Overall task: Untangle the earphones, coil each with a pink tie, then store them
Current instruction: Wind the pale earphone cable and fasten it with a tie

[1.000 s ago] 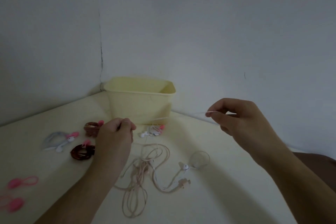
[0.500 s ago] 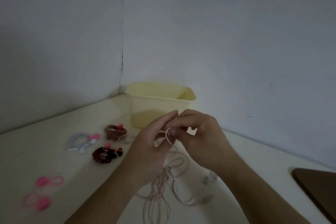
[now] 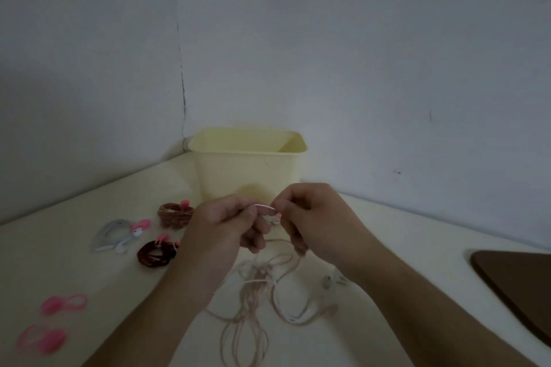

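Head view: both hands, left hand (image 3: 222, 225) and right hand (image 3: 310, 217), pinch a thin pale-pink earphone cord (image 3: 264, 206) mid-frame, before the pale-yellow plastic bin (image 3: 247, 170) on the cream counter (image 3: 74, 262).

Head camera looks forward and down, close over the table (image 3: 89, 188).

Bin (image 3: 247, 164) at back of table (image 3: 372, 232), in wall corner. Both hands raised just before bin: left hand (image 3: 222, 226) left, right hand (image 3: 310, 217) right, close together, short cable stretch (image 3: 266, 207) between them. Tangled earphones (image 3: 256, 292) on table below hands. Three coiled sets left of hands: one (image 3: 174, 213) nearest bin, one (image 3: 117, 235) further left, one (image 3: 155, 255) nearer viewer. Two loose ties (image 3: 64, 304) (image 3: 41, 338) at near left. Board (image 3: 518, 280) at far right edge.
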`<action>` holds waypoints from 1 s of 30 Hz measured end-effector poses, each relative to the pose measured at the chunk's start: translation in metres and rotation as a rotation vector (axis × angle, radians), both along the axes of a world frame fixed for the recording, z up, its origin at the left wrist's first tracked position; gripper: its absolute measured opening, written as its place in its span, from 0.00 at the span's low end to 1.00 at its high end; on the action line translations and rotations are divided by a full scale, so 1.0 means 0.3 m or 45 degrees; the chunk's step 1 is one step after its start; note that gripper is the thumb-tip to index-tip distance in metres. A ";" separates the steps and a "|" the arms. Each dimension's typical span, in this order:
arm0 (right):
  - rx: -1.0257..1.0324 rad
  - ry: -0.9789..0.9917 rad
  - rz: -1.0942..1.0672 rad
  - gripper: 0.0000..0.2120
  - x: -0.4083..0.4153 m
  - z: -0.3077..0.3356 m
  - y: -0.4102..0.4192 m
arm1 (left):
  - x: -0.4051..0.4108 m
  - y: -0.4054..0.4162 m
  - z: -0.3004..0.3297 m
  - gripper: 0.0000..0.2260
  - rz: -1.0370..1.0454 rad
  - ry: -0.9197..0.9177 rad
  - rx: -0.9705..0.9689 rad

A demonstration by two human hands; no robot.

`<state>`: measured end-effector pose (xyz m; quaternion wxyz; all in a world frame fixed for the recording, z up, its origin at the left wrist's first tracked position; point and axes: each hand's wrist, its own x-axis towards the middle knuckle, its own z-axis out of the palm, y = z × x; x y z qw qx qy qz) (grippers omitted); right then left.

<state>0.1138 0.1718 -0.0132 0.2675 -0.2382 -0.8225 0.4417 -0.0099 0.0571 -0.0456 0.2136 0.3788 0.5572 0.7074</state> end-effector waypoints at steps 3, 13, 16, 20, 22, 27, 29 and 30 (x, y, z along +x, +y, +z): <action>0.141 0.038 -0.120 0.13 0.016 0.019 0.021 | -0.002 -0.012 0.019 0.08 -0.370 -0.358 -0.007; 0.106 0.106 0.058 0.13 -0.021 -0.047 -0.034 | 0.002 -0.035 0.039 0.12 -0.380 -0.511 0.278; 0.048 0.037 0.080 0.15 -0.023 -0.056 -0.046 | 0.001 -0.033 0.048 0.14 -0.188 -0.470 0.336; 0.156 -0.103 0.146 0.12 -0.024 -0.048 -0.069 | 0.004 -0.033 0.045 0.10 0.048 -0.129 0.161; 0.255 -0.129 0.088 0.10 -0.015 -0.028 -0.063 | 0.005 -0.022 0.025 0.11 0.155 0.118 0.035; 0.318 -0.005 -0.047 0.09 0.029 0.032 -0.008 | 0.020 -0.002 -0.015 0.15 0.139 0.533 -0.167; 0.409 -0.014 -0.075 0.09 0.039 0.035 0.006 | 0.019 -0.003 -0.005 0.16 0.076 0.432 -0.146; 0.476 -0.007 -0.106 0.08 0.038 0.033 0.012 | 0.017 -0.005 0.001 0.17 0.060 0.394 -0.136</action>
